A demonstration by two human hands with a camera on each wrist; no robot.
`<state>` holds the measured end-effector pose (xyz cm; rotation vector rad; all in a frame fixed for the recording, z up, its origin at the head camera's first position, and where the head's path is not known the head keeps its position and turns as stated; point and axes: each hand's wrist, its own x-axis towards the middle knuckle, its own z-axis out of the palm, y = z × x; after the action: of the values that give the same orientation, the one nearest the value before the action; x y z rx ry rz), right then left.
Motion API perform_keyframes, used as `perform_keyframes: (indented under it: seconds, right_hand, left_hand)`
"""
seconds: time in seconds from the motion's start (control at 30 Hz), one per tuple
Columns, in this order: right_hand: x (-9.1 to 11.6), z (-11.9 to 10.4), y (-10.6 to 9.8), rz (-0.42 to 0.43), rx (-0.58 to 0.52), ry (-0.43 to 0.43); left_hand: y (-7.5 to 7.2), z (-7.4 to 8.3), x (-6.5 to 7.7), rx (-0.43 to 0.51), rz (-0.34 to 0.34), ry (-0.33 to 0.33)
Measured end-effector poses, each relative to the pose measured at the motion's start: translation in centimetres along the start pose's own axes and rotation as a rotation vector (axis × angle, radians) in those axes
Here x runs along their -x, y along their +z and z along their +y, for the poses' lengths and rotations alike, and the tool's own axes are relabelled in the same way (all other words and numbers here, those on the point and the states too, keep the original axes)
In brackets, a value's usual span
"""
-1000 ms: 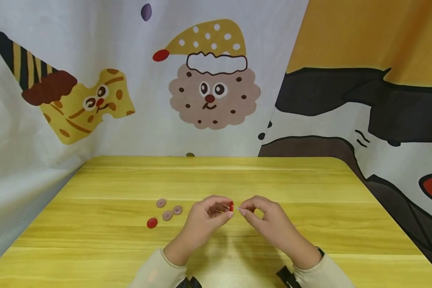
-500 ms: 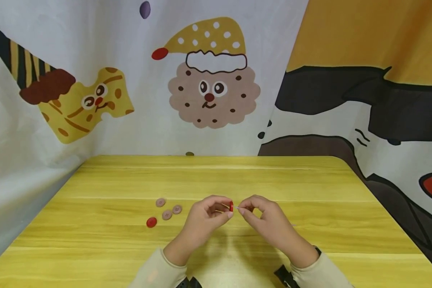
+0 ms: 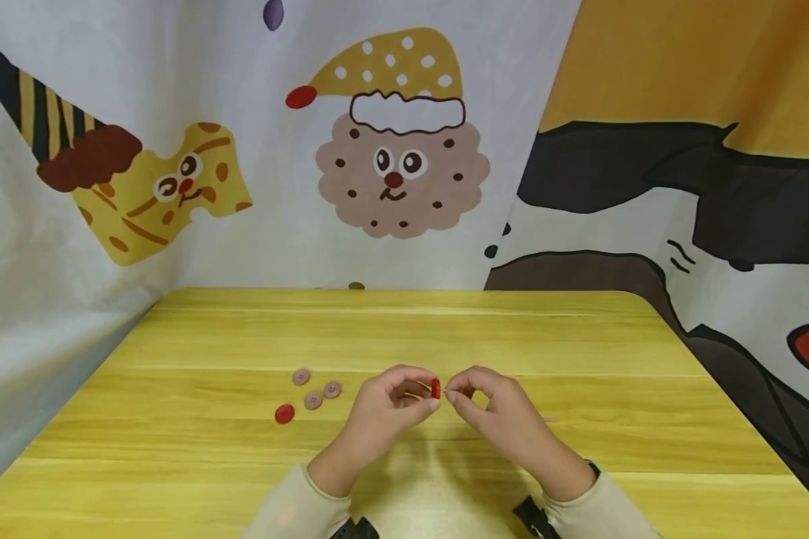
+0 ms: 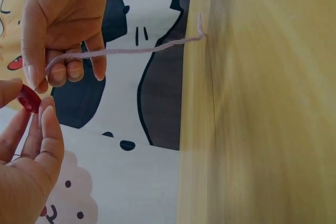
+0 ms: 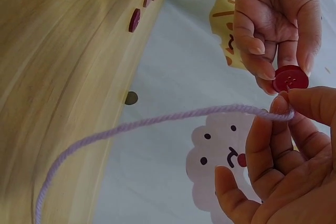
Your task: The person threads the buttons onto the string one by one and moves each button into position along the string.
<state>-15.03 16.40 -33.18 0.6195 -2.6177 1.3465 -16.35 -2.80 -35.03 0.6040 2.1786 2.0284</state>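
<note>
My left hand (image 3: pixel 380 412) pinches a red button (image 3: pixel 435 388) by its rim between thumb and fingers, standing on edge above the table. Several holes show in the button's face (image 5: pixel 296 79) in the right wrist view. Facing it, my right hand (image 3: pixel 505 415) pinches a lilac yarn (image 5: pixel 157 118) close to one end between thumb and index finger. The short tip of that yarn is right at the button's holes. The rest of the strand (image 4: pixel 128 51) trails away from the right hand and down to the table in the left wrist view.
On the wooden table (image 3: pixel 243 479), left of the hands, lie another red button (image 3: pixel 285 414) and three pinkish-brown buttons (image 3: pixel 313 400). Behind the table's far edge hangs a white cloth (image 3: pixel 276 254) printed with cartoon figures.
The red button in my left hand has shifted slightly right and turned a little, showing more of its face. The gap to the right hand's fingertips is narrower.
</note>
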Motion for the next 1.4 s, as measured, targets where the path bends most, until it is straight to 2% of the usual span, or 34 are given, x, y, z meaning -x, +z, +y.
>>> perform_keyframes:
  seconds: [0.3, 0.87, 1.4]
  right_hand:
    - [-0.01, 0.14, 0.2, 0.018, 0.008, -0.035]
    - [-0.02, 0.12, 0.3, 0.021, 0.021, -0.022]
    - [0.01, 0.05, 0.3, 0.02, 0.023, -0.043]
  left_hand:
    - [-0.05, -0.15, 0.01, -0.013, 0.009, -0.012]
    - [-0.02, -0.19, 0.01, 0.004, -0.005, 0.009]
    - [-0.06, -0.06, 0.08, -0.008, 0.0, 0.027]
